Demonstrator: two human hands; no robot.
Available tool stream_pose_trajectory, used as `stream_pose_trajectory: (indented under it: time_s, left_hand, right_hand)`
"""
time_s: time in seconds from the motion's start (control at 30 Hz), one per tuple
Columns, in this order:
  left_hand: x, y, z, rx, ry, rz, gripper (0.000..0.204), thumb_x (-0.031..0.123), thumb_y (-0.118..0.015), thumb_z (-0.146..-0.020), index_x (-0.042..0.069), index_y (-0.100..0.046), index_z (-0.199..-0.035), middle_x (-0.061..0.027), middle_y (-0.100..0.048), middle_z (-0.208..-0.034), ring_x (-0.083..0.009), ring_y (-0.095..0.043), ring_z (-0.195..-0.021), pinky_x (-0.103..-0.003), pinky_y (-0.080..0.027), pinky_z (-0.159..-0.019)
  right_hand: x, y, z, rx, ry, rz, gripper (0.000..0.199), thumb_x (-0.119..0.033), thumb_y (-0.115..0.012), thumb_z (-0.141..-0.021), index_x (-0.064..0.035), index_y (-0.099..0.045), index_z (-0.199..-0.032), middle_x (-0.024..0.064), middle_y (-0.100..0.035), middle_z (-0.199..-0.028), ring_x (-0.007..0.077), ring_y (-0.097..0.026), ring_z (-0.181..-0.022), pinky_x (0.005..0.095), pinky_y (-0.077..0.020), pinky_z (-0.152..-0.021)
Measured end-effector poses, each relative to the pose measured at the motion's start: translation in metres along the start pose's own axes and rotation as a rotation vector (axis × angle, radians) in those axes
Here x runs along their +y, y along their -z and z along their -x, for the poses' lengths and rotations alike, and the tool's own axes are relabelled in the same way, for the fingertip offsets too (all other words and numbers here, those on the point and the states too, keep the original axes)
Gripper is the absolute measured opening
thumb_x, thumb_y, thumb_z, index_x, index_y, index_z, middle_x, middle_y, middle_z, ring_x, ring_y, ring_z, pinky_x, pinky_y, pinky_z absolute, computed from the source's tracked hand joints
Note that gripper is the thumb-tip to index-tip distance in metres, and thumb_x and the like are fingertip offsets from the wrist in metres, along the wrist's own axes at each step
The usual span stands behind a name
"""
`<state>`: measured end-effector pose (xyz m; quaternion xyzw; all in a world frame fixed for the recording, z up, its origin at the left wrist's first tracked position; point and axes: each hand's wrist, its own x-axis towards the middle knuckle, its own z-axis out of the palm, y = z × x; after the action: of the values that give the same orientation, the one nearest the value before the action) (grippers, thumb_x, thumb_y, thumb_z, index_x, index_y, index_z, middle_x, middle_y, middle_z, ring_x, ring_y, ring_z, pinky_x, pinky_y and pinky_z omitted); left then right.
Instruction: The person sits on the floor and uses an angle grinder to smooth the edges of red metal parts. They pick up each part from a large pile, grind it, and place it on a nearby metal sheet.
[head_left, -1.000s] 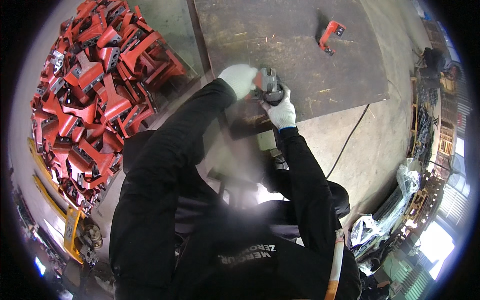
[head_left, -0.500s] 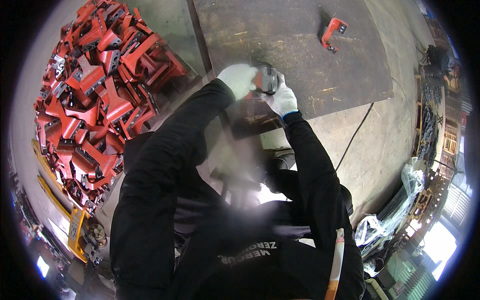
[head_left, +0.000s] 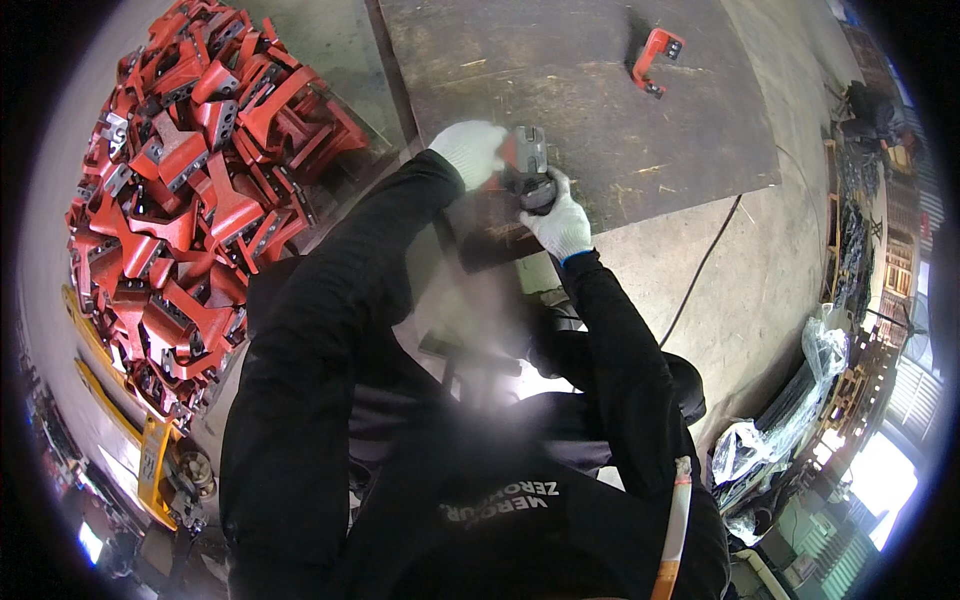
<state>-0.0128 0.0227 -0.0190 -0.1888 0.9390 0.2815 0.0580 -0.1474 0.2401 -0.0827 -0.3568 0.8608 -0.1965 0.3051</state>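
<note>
1. Pile of red brackets (head_left: 185,160) stands well to the person's left, parts tangled at all angles; a piece there is, I'd judge, best lifted free without dragging its neighbours.

2. Left hand (head_left: 468,155), white-gloved, has its fingers closed on a red part (head_left: 530,150) with a grey metal end. To my eye this is the steadying hand: a firm hold well back from the grey end seems wisest.

3. That part sits over the near edge of the dark surface (head_left: 590,110). Bracing it there would probably help, though I can't tell whether it rests or hangs.

4. Dark round thing (head_left: 538,193) lies just below the grey end; whether they touch, I can't make out. Meeting the metal squarely, with even pressure, looks like good practice.

5. Right hand (head_left: 562,222), also gloved, has its fingers clamped around that round thing; a relaxed wrist should give finer control.

6. Another red bracket (head_left: 644,66) lies farther right on the surface, well apart from both hands, so elbow room looks ample.
</note>
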Motion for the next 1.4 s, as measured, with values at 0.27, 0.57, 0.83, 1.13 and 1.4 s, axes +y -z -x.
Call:
stream_pose_trajectory:
  time_s: [0.27, 0.57, 0.83, 1.13, 1.4]
  left_hand:
    - [-0.003, -0.002, -0.002, -0.013, 0.005, -0.012, 0.050, 0.028, -0.074, -0.092, -0.003, -0.063, -0.130, -0.0248, -0.069, -0.120, -0.0432, -0.065, -0.114, -0.050, -0.053, -0.097]
    - [-0.003, -0.002, 0.002, 0.029, -0.021, 0.006, 0.052, 0.027, -0.074, -0.091, -0.004, -0.062, -0.131, -0.0260, -0.068, -0.120, -0.0444, -0.065, -0.114, -0.051, -0.052, -0.097]
    - [-0.012, -0.010, 0.000, 0.101, -0.068, -0.009, 0.054, 0.028, -0.076, -0.088, -0.002, -0.064, -0.131, -0.0269, -0.069, -0.116, -0.0450, -0.065, -0.111, -0.051, -0.053, -0.096]
    - [-0.008, -0.004, 0.002, 0.056, -0.017, -0.049, 0.057, 0.031, -0.075, -0.091, -0.002, -0.063, -0.136, -0.0255, -0.069, -0.127, -0.0433, -0.064, -0.119, -0.047, -0.052, -0.102]
    - [-0.022, -0.001, 0.014, -0.022, 0.148, 0.254, 0.060, 0.015, -0.086, -0.085, -0.004, -0.062, -0.137, -0.0189, -0.074, -0.123, -0.0234, -0.072, -0.111, -0.036, -0.056, -0.100]
  right_hand:
    - [-0.014, 0.002, 0.016, 0.054, -0.091, -0.021, 0.095, -0.027, -0.087, -0.079, -0.0212, -0.034, -0.158, 0.0211, -0.075, -0.119, 0.0386, -0.072, -0.113, 0.0450, -0.0566, -0.097]
    - [-0.027, 0.005, 0.012, 0.042, -0.059, -0.022, 0.092, -0.031, -0.086, -0.081, -0.0198, -0.034, -0.156, 0.0242, -0.074, -0.117, 0.0431, -0.071, -0.112, 0.0492, -0.0566, -0.095]
    - [-0.035, 0.008, -0.049, 0.082, 0.027, 0.003, 0.092, -0.044, -0.081, -0.083, -0.0150, -0.031, -0.156, 0.0259, -0.074, -0.110, 0.0452, -0.072, -0.105, 0.0516, -0.0567, -0.090]
    - [-0.019, 0.054, -0.044, 0.257, -0.253, -0.267, 0.099, -0.048, -0.087, -0.077, -0.0099, -0.037, -0.153, 0.0224, -0.071, -0.128, 0.0380, -0.068, -0.121, 0.0435, -0.0532, -0.104]
    - [-0.005, 0.172, 0.046, 0.527, -0.294, -0.978, 0.087, -0.037, -0.090, -0.081, -0.0026, -0.040, -0.143, 0.0146, -0.064, -0.110, 0.0220, -0.069, -0.083, 0.0371, -0.0610, -0.071]
